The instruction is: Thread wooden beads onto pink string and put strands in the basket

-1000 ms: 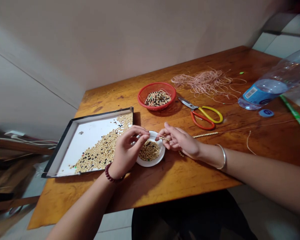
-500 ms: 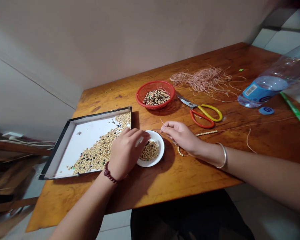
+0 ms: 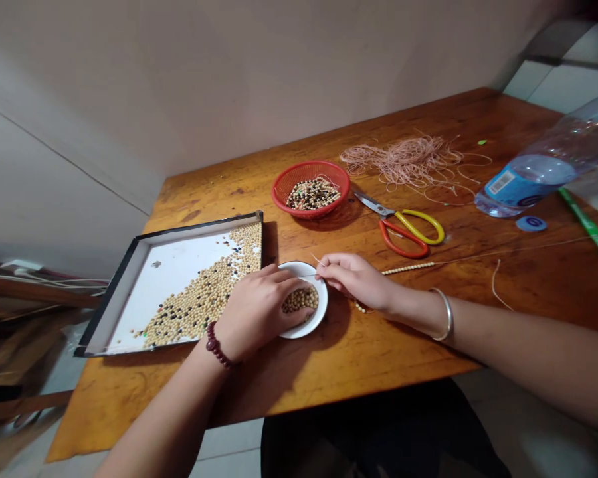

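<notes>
My left hand [image 3: 259,311] arches over a small white plate [image 3: 319,309], with its fingers at the far rim and its thumb beside a heap of pale round beads [image 3: 299,300]. It holds nothing I can see. My right hand [image 3: 353,279] sits at the plate's right edge, pinching a thin stiff cord tip [image 3: 317,259]. A strand of pale beads [image 3: 407,268] lies on the table to the right of that hand, threaded on a long thin cord. Part of the plate and its beads are hidden under my left hand.
A shallow tray [image 3: 164,282] with spread beads lies left of the plate. Behind stand a red mesh basket [image 3: 284,197], orange-and-yellow scissors [image 3: 403,229], and a tangle of pink cord [image 3: 403,161]. A plastic water bottle [image 3: 528,180] lies at the right.
My left hand has slid right, from the plate's left side to over the beads. My right hand has dropped slightly nearer the plate, still pinching the cord tip.
</notes>
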Action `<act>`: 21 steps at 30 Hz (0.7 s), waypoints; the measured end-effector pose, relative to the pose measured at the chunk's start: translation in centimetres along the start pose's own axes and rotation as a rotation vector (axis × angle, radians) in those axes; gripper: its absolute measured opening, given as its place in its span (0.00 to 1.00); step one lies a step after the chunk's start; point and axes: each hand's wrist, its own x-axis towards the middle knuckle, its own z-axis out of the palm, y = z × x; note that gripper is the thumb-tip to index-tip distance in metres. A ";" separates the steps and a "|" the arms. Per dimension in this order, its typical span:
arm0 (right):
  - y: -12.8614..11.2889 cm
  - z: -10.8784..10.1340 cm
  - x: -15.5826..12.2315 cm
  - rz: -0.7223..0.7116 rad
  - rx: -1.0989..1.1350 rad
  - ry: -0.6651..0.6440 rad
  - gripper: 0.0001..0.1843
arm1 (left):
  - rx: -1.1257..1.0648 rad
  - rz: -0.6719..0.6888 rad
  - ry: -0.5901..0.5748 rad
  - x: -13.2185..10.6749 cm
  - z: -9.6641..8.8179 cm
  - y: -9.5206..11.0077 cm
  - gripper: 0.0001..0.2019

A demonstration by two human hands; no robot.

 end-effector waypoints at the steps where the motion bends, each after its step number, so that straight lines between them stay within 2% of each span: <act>1: 0.0 0.0 0.0 -0.004 -0.013 -0.012 0.11 | -0.005 -0.005 0.003 0.0 0.1 0.0 0.15; 10: 1.0 -0.1 0.2 -0.108 -0.076 0.002 0.12 | -0.024 -0.017 0.021 0.1 0.4 0.1 0.07; 17: 1.1 -0.1 -0.2 -0.223 -0.249 0.098 0.10 | 0.034 -0.068 0.026 0.1 0.4 0.1 0.10; 21: 0.7 -0.1 -0.6 -0.283 -0.317 0.155 0.10 | -0.155 -0.144 0.079 0.1 0.2 0.0 0.09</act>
